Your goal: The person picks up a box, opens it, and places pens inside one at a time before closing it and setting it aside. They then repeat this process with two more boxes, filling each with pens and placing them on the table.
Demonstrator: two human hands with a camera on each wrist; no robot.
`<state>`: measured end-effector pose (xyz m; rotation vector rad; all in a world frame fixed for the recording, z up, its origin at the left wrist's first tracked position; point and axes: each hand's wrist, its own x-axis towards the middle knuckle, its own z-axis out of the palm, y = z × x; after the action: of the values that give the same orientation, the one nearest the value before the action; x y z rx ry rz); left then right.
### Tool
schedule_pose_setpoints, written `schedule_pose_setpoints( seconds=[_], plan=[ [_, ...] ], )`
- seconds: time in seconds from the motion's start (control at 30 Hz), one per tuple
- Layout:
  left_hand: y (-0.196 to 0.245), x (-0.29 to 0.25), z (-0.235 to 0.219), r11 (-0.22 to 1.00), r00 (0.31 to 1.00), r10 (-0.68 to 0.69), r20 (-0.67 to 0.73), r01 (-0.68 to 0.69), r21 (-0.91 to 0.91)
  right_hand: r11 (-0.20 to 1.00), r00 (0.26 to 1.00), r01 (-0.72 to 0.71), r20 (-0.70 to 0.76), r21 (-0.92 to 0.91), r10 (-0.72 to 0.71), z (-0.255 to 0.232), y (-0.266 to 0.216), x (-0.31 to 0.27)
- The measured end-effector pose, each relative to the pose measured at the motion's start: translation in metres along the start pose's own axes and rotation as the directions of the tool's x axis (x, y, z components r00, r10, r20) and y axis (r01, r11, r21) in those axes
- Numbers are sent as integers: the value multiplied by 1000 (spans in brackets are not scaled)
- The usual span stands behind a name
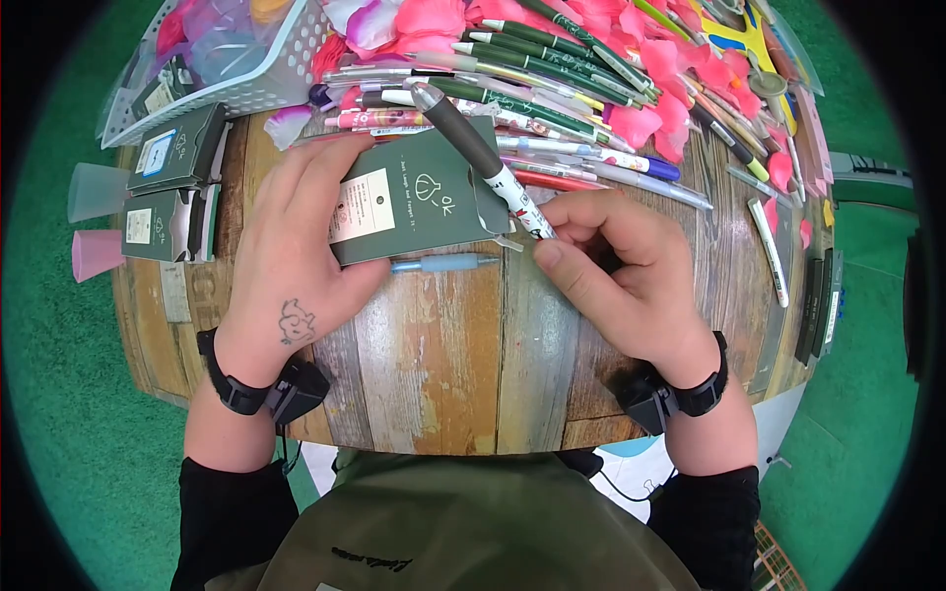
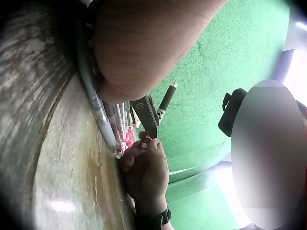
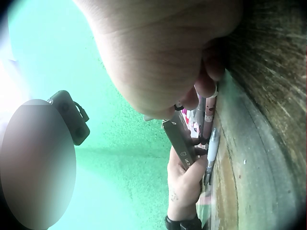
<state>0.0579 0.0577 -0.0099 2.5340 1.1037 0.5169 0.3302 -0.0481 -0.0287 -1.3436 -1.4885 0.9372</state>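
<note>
My left hand (image 1: pixel 296 236) grips a dark green card box (image 1: pixel 419 192) with a white label and a small line drawing marked "ok", thumb at its near edge and fingers at its far side. Between thumb and fingertips, my right hand (image 1: pixel 631 271) pinches a pen (image 1: pixel 471 146) by the end of its white patterned barrel. The pen's dark grip and silver tip point up and to the left, slanting across the box's right end. A light blue pen (image 1: pixel 445 263) lies on the table just below the box. In the right wrist view the box (image 3: pixel 180 143) is seen edge-on in the left hand.
Many pens (image 1: pixel 552 89) and pink petals (image 1: pixel 636 126) cover the far side of the wooden table (image 1: pixel 424 345). At the back left stands a pale perforated basket (image 1: pixel 222 98), with green boxes (image 1: pixel 163 225) in front. A white pen (image 1: pixel 769 251) and dark boxes (image 1: pixel 820 305) lie at the right.
</note>
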Motion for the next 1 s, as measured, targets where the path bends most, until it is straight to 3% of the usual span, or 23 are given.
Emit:
schedule_pose_setpoints(
  seconds=[1.0],
  plan=[
    [-1, 0, 1, 1000, 1000, 10, -2, -10, 5, 997, 999, -6, 52, -76, 10, -1, -9, 1]
  ],
)
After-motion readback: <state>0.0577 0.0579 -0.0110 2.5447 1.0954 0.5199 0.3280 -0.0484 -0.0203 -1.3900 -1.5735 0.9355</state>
